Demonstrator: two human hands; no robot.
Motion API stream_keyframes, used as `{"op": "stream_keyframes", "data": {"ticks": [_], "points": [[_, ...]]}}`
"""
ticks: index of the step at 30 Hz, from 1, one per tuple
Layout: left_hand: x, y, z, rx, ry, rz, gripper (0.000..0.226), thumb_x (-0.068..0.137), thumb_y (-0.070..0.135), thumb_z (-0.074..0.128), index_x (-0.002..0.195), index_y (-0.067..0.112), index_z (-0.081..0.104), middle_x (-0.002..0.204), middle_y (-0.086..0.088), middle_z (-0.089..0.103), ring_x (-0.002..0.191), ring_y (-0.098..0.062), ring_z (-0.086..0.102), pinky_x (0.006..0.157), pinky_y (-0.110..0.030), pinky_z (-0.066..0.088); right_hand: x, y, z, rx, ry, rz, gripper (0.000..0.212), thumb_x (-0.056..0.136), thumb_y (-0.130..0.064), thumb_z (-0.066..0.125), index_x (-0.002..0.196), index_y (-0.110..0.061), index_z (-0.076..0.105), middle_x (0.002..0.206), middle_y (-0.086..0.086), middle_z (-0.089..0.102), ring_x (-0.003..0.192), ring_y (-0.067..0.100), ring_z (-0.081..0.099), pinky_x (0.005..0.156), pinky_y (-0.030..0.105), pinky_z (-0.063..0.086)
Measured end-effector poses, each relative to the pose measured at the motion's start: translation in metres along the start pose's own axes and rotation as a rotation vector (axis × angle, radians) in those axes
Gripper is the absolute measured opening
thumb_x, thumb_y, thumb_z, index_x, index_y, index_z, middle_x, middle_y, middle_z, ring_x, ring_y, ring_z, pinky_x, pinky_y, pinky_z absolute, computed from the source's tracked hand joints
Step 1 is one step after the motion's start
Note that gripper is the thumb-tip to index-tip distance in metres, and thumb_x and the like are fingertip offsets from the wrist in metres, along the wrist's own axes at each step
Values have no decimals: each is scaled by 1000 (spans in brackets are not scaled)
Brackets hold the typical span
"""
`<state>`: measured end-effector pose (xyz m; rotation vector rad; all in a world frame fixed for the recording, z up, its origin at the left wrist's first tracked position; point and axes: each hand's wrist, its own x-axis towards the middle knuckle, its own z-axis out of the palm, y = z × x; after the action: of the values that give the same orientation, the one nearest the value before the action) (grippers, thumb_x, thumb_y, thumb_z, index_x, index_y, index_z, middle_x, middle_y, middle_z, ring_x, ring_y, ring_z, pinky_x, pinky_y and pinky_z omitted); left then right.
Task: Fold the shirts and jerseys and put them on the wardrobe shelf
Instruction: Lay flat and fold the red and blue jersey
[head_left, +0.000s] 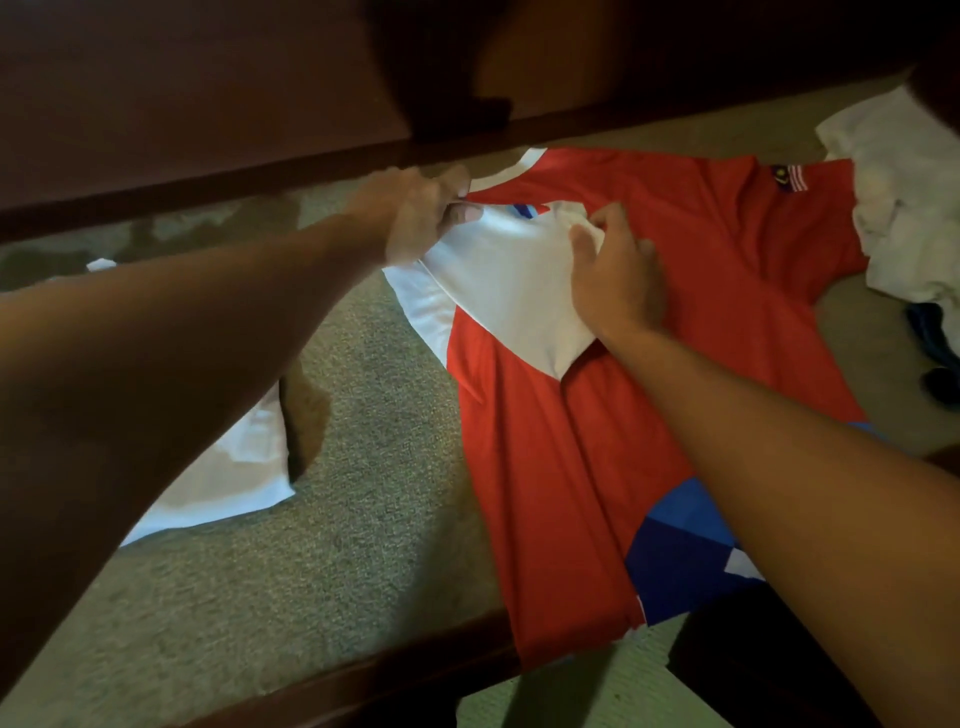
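Observation:
A red jersey (597, 457) with a white collar, white sleeve and blue-and-white pattern at its hem lies spread flat on the carpet. Its white sleeve (509, 291) is folded inward over the red body. My left hand (421, 213) pinches the jersey at the shoulder beside the collar. My right hand (618, 275) grips the cuff end of the white sleeve and presses on the chest. A flag badge (787, 176) shows on the far sleeve.
A dark wooden board (208, 130) runs across the top, with another wooden edge (363, 680) at the bottom. A white garment (228, 478) lies on the carpet at left. A crumpled white cloth pile (904, 208) and a dark blue item (935, 338) sit at right.

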<state>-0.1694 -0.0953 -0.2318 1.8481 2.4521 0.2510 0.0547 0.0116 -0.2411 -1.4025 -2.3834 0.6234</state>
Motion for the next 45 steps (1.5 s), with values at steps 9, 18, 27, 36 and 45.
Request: {"op": "stream_keyframes", "data": {"ticks": [9,18,27,36,45], "points": [[-9,-2,0,-301,254,-212,49,99,58,34,113,15,53,100,-14,68,95,-39,63,76,-44,47,4,15,4,-254,29,47,38,107,-37,38,138,-15,44,116,23,67,104,45,65,81,46,47],[-45,-30,6,-214,40,-293,36,96,37,54,125,16,60,123,-13,48,107,-35,56,84,-38,43,3,11,1,-239,32,102,35,101,-38,48,127,-15,51,122,17,66,108,42,64,85,44,47],[-2,-34,-14,-506,-14,-723,15,85,18,69,95,8,73,87,-14,72,74,-27,71,73,-39,62,6,12,1,-150,57,68,22,104,-33,46,118,-17,53,111,16,69,102,40,65,82,45,48],[-32,7,16,8,386,-135,23,85,24,57,100,7,62,108,-19,57,99,-39,54,81,-46,40,-3,1,17,-393,166,-272,60,102,-48,38,153,-16,37,157,13,40,138,33,43,103,51,34],[-55,46,58,-19,-55,-77,76,100,65,11,162,22,5,169,-7,-3,155,-29,-9,125,-48,0,-14,4,46,-436,-250,-352,66,104,-58,18,163,-31,2,170,0,-10,156,25,-13,124,55,-3]]}}
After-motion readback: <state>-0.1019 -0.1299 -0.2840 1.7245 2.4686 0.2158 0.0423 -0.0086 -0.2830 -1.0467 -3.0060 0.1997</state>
